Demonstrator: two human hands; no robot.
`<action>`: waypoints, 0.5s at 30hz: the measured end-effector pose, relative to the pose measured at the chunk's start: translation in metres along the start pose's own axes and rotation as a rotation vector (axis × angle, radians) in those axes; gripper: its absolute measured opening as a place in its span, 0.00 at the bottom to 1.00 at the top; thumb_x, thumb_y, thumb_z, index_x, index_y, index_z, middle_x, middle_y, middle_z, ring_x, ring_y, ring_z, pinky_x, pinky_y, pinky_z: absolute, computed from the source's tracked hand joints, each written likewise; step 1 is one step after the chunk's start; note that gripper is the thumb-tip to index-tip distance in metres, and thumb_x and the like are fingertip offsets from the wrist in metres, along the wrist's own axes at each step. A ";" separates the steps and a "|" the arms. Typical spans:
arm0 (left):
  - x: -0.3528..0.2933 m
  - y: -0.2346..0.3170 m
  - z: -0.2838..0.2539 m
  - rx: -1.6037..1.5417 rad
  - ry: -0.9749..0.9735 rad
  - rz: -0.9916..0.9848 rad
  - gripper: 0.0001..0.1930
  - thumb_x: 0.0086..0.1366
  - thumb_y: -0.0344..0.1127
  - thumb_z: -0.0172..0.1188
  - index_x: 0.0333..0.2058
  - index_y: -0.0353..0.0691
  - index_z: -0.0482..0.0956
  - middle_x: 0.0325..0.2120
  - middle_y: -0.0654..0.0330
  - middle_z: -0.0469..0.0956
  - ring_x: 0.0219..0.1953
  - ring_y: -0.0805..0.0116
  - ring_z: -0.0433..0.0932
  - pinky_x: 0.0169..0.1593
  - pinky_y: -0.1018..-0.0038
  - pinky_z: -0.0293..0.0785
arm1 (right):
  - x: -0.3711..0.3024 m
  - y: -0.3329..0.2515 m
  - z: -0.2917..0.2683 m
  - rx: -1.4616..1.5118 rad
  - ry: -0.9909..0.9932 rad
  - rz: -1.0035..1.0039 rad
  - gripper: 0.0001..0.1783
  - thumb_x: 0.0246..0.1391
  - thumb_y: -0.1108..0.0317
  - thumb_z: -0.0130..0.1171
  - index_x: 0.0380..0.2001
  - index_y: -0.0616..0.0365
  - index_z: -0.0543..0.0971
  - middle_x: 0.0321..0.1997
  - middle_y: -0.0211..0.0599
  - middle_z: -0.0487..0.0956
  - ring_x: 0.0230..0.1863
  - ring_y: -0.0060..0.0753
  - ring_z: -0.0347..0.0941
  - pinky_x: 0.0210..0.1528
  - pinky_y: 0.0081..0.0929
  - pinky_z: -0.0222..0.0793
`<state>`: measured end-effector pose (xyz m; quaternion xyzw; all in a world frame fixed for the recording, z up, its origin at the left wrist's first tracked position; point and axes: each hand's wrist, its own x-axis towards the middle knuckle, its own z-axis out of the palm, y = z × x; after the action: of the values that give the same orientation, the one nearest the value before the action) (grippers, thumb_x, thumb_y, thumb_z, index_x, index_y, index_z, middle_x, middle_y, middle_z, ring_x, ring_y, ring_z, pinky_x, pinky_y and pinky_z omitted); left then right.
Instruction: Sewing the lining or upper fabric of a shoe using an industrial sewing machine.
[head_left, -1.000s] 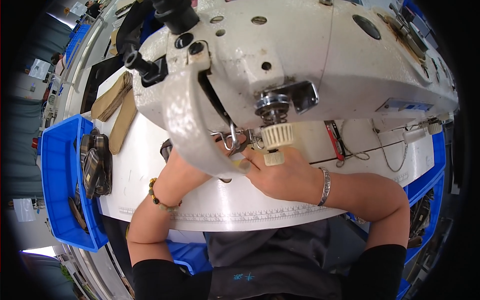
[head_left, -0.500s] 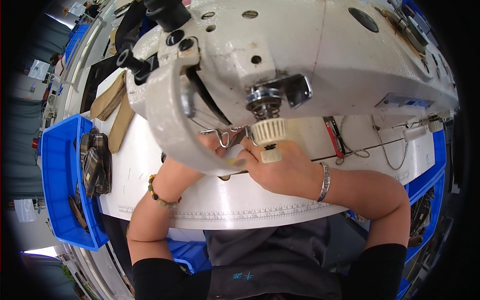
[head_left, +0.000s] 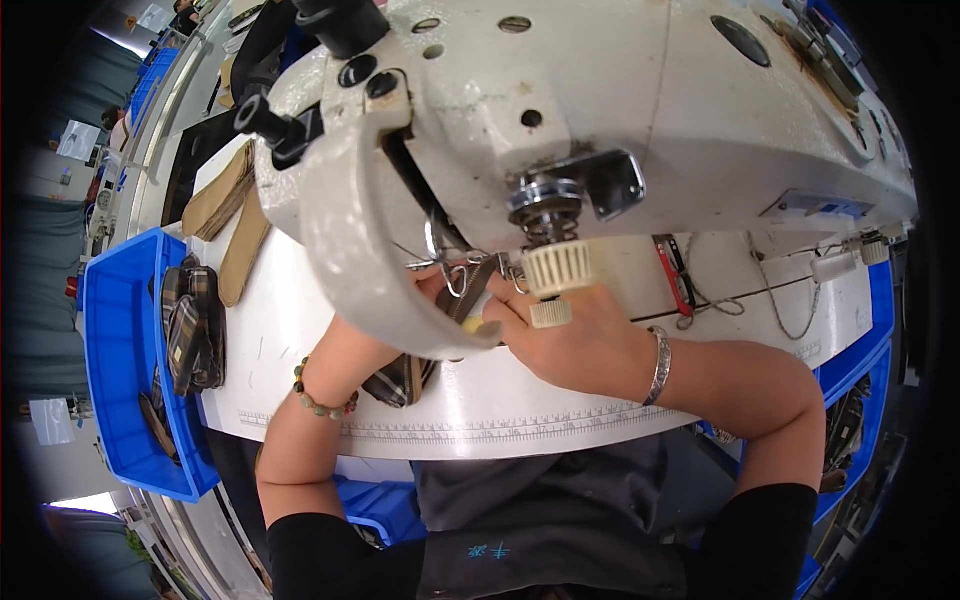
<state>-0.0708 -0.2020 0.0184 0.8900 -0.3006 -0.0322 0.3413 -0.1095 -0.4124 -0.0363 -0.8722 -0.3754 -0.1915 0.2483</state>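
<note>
A sewing machine [head_left: 610,150] fills the upper middle, and its curved white guard [head_left: 350,240] covers part of my left hand [head_left: 368,328]. Under that hand lies a dark plaid fabric piece [head_left: 397,382]; a narrow dark strip [head_left: 475,288], perhaps zipper tape, runs up from it toward the needle area. My left fingers are bent around the work left of the strip, partly behind the guard and wire thread guides [head_left: 462,278]. To the right of the strip, my right hand [head_left: 580,340] has curled fingers, thumb and forefinger closed at its edge. The tension knob [head_left: 558,268] hides part of this hand.
A blue bin [head_left: 130,370] stands at the left, with folded plaid pieces [head_left: 190,330] over its edge. Tan fabric pieces [head_left: 240,245] lie behind. Red-handled snips [head_left: 675,275] and a loose cord [head_left: 785,310] lie right. A printed ruler [head_left: 470,434] follows the table's front edge.
The plaid fabric piece and dark strip now show between and below my hands, where little showed before. My right hand has shifted slightly right, and the view has moved a little.
</note>
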 end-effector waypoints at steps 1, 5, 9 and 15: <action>-0.002 -0.002 0.002 -0.052 0.058 -0.010 0.03 0.59 0.22 0.60 0.31 0.36 0.78 0.20 0.55 0.74 0.22 0.65 0.72 0.28 0.71 0.69 | -0.001 -0.001 0.001 0.014 -0.015 0.005 0.03 0.52 0.67 0.58 0.29 0.53 0.76 0.18 0.34 0.72 0.14 0.34 0.72 0.16 0.33 0.65; 0.003 0.016 0.006 -0.113 0.015 -0.094 0.02 0.58 0.23 0.62 0.30 0.37 0.79 0.21 0.55 0.76 0.23 0.62 0.74 0.28 0.70 0.69 | -0.003 0.002 0.003 0.034 -0.071 -0.004 0.04 0.52 0.66 0.58 0.28 0.52 0.77 0.14 0.31 0.70 0.14 0.34 0.72 0.15 0.33 0.66; 0.006 0.004 0.011 0.246 0.055 0.195 0.03 0.57 0.25 0.64 0.28 0.36 0.79 0.23 0.55 0.78 0.25 0.56 0.77 0.27 0.67 0.70 | -0.002 -0.001 0.003 0.044 -0.070 0.004 0.04 0.50 0.66 0.59 0.29 0.52 0.78 0.12 0.30 0.69 0.14 0.33 0.73 0.15 0.32 0.66; 0.001 -0.010 0.010 0.124 0.019 0.077 0.03 0.56 0.24 0.63 0.26 0.35 0.78 0.22 0.55 0.77 0.24 0.54 0.75 0.28 0.67 0.70 | -0.003 -0.001 0.004 0.074 -0.076 0.026 0.07 0.49 0.68 0.58 0.33 0.50 0.80 0.14 0.31 0.71 0.15 0.34 0.73 0.16 0.33 0.67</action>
<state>-0.0670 -0.2027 0.0045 0.8974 -0.3328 0.0081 0.2896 -0.1116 -0.4114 -0.0408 -0.8739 -0.3802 -0.1410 0.2682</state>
